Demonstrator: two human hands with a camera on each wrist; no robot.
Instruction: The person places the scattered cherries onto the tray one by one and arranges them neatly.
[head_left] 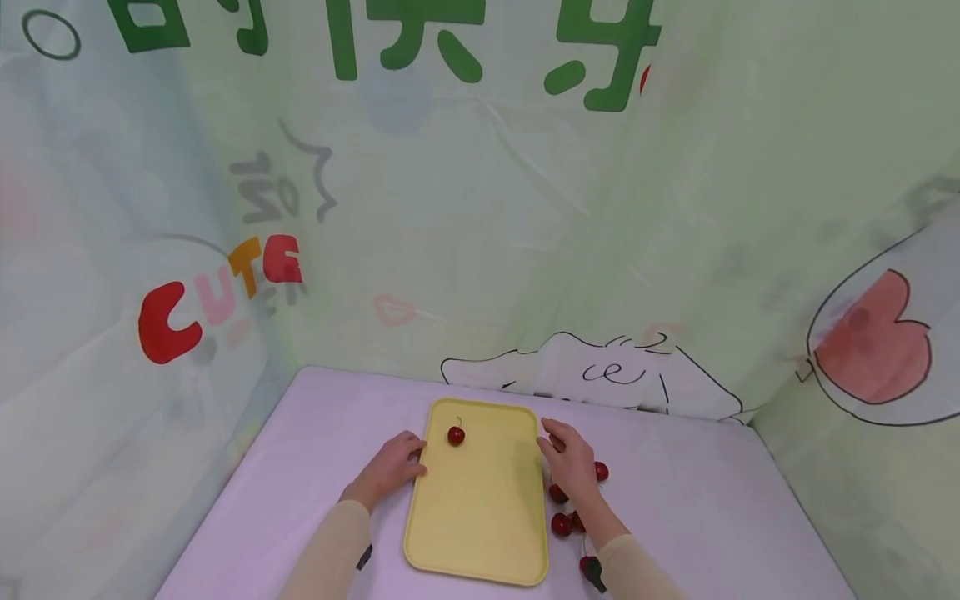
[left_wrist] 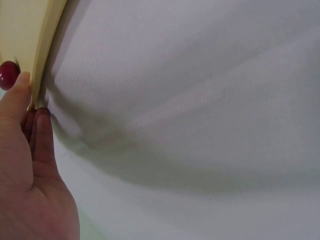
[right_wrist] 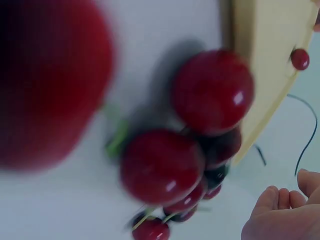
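Yellow tray sits mid-counter, its long sides running away from the person. At its left edge, the left hand pinches the rim, thumb on top and fingers against the outer side – a hold that probably keeps the tray steady while leaving its inside unobstructed. Next comes a lone cherry near the tray's far left corner, stem up; the raised rim should stop it rolling off. By the far right corner, the right hand holds nothing: its fingers bend loosely, thumb a little apart, just beside the rim. Farthest right, more cherries cluster on the counter, partly hidden by that forearm – likely placed there for easy reach.
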